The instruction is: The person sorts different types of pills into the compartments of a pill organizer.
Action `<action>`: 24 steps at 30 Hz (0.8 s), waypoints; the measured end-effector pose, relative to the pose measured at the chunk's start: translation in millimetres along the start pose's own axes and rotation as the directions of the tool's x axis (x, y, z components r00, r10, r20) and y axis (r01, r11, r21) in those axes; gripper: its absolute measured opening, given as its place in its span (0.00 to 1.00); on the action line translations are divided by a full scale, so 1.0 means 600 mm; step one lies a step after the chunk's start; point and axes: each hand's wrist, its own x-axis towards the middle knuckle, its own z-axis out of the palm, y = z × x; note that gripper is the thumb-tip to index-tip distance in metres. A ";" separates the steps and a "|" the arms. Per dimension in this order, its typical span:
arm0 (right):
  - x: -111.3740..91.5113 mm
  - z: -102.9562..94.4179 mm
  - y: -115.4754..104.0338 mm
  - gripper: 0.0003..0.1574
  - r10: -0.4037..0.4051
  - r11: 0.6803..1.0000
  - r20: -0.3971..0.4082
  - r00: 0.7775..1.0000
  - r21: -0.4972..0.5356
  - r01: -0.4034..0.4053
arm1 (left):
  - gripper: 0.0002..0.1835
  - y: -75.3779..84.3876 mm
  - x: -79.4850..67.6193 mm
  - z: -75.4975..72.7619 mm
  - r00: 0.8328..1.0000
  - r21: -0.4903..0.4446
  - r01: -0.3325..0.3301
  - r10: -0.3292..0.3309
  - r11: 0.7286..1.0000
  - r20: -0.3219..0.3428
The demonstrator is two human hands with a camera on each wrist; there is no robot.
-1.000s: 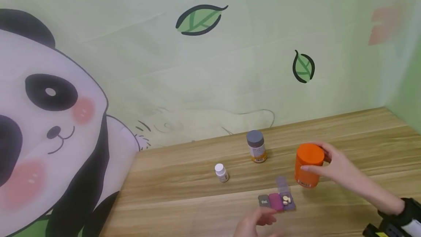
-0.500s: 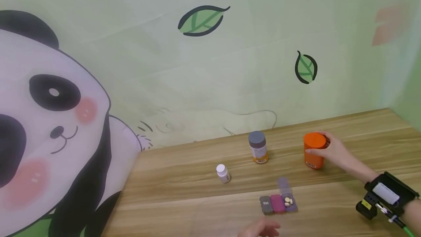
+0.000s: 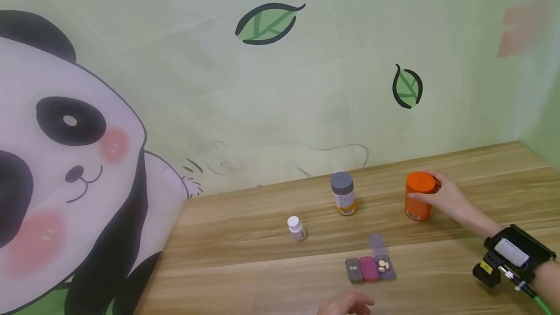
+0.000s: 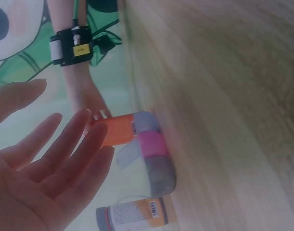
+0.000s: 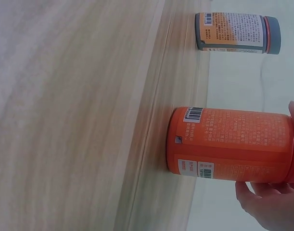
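My right hand (image 3: 450, 201) grips an upright orange bottle (image 3: 417, 205) near its lid, thumb on the near side. In the right wrist view the bottle's printed side (image 5: 228, 144) shows, with the right hand (image 5: 272, 204) partly cut off at the frame edge. Near the bottom of the head view is my left hand (image 3: 347, 304), holding nothing; in the left wrist view its fingers (image 4: 72, 163) are loosely extended. Just beyond it lies a small pill organizer (image 3: 369, 269) with grey, magenta and purple compartments. The purple compartment's lid (image 3: 378, 244) is up, and several pale tablets (image 3: 383, 266) sit inside.
A grey-capped bottle (image 3: 343, 194) with an orange-and-white label stands left of the orange one. Farther left is a small white bottle (image 3: 296, 229). Behind the wooden table (image 3: 227, 242) rises a green wall (image 3: 197, 86) with a panda and leaves.
My right hand has moved the orange bottle right and back, away from the organizer, where it now stands. The left hand has drawn back a little toward the bottom edge.
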 end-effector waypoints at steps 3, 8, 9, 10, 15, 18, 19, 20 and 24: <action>0.000 -0.002 -0.002 0.51 0.000 1.000 0.010 1.000 0.014 0.000 | 0.12 -0.002 0.011 0.001 0.999 0.092 0.008 -0.004 0.996 -0.042; -0.014 -0.006 -0.014 0.52 -0.055 0.996 -0.016 0.998 0.066 0.056 | 0.14 -0.009 0.028 0.005 0.984 0.513 0.001 0.091 0.858 -0.155; -0.020 -0.007 -0.018 0.51 -0.074 0.995 -0.030 0.997 0.069 0.076 | 0.15 -0.011 0.030 0.005 0.980 0.601 -0.007 0.124 0.799 -0.154; -0.028 -0.007 -0.021 0.49 -0.097 0.993 -0.052 0.994 0.066 0.100 | 0.17 -0.015 0.033 0.006 0.975 0.680 -0.025 0.169 0.732 -0.147; -0.076 0.006 -0.040 0.36 -0.191 0.980 -0.154 0.969 0.025 0.197 | 0.19 -0.037 0.049 0.012 0.940 0.833 -0.104 0.328 0.543 -0.097; -0.104 0.026 -0.046 0.26 -0.248 0.967 -0.168 0.954 0.018 0.255 | 0.19 -0.045 0.056 0.014 0.942 0.822 -0.111 0.322 0.559 -0.092; -0.111 0.033 -0.046 0.24 -0.269 0.960 -0.151 0.951 0.032 0.277 | 0.19 -0.046 0.057 0.015 0.948 0.814 -0.107 0.304 0.571 -0.088; -0.117 0.041 -0.046 0.22 -0.286 0.954 -0.124 0.950 0.056 0.295 | 0.19 -0.046 0.058 0.014 0.956 0.809 -0.099 0.280 0.579 -0.083; -0.131 0.070 -0.041 0.22 -0.327 0.923 0.048 0.944 0.232 0.308 | 0.21 -0.045 0.058 0.014 0.981 0.803 -0.086 0.192 0.590 -0.036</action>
